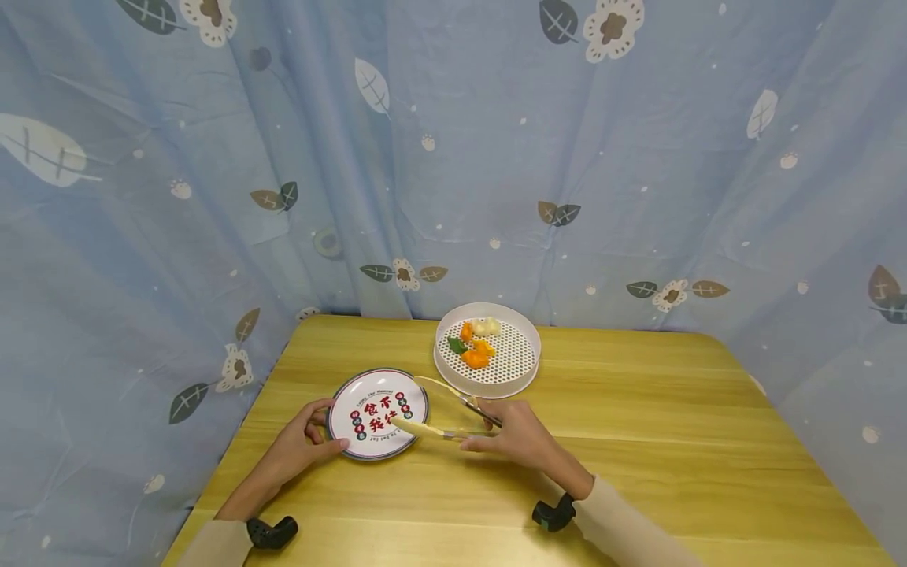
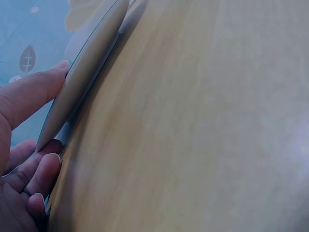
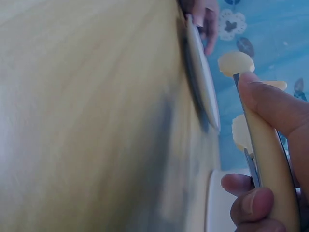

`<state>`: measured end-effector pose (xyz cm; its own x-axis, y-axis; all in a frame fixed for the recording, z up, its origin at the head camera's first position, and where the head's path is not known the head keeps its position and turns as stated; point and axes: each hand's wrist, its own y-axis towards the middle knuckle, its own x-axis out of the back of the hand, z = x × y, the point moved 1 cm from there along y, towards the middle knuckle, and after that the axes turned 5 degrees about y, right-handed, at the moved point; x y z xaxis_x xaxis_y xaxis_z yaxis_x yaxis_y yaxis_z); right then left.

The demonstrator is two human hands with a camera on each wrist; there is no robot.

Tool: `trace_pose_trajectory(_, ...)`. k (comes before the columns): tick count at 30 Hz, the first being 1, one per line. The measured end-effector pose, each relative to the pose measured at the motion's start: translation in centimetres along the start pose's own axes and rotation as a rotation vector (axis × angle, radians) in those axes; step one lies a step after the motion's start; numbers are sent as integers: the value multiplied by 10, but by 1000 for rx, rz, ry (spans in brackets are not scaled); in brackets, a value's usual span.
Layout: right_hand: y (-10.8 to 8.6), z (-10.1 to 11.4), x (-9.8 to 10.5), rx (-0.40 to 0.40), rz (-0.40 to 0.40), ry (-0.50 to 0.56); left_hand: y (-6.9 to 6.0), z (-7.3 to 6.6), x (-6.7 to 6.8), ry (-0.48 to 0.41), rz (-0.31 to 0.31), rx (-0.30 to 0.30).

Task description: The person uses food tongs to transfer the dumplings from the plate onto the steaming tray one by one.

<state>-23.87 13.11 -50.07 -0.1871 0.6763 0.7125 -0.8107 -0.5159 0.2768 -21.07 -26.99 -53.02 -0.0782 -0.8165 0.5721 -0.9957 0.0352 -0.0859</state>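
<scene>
At the left, my left hand (image 1: 298, 441) pinches the rim of a round white plate (image 1: 368, 394) with red printed characters. In the left wrist view its thumb lies on the upper side and the other fingers curl under the plate (image 2: 89, 72). My right hand (image 1: 520, 433) grips a pair of tongs (image 1: 425, 430) with pale yellow tips. Their two arms stand spread apart, one tip over the plate and the other near its right edge, with nothing seen between them. In the right wrist view, thumb and fingers close round the tongs (image 3: 270, 169).
Behind the hands a white perforated basket (image 1: 520, 382) holds orange pieces (image 1: 475, 359), a green piece (image 1: 457, 345) and whitish pieces (image 1: 486, 327). It stands near the back edge of the wooden table (image 1: 638, 425). A blue patterned curtain (image 1: 460, 157) hangs behind.
</scene>
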Motion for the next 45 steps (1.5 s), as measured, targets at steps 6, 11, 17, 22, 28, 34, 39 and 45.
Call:
trace_pose_trajectory(6, 1, 4, -9, -2, 36, 16, 1, -1, -1, -7, -3, -4)
trace_pose_trajectory(11, 0, 5, -15, -40, 56, 11, 1, -2, -2, -20, 8, -17)
trace_pose_trajectory(17, 0, 3, -19, -58, 61, -36, 1, -4, -3, -10, 8, -9)
trace_pose_trajectory(22, -1, 4, -20, -65, 71, -116, 2, -4, -3, -4, 3, -4)
trace_pose_trajectory(28, -4, 7, -20, -95, 72, -228, 3, -4, -3, -6, 0, 4)
trace_pose_trajectory(34, -8, 8, -21, -100, 44, -305, 3, -4, -4, -8, 11, -12)
trace_pose_trajectory(39, -11, 9, -20, -89, 23, -310, 5, -3, -5, -10, 24, -67)
trace_pose_trajectory(45, -12, 8, -15, -95, 13, -251, 6, -5, -6, -4, 21, -82)
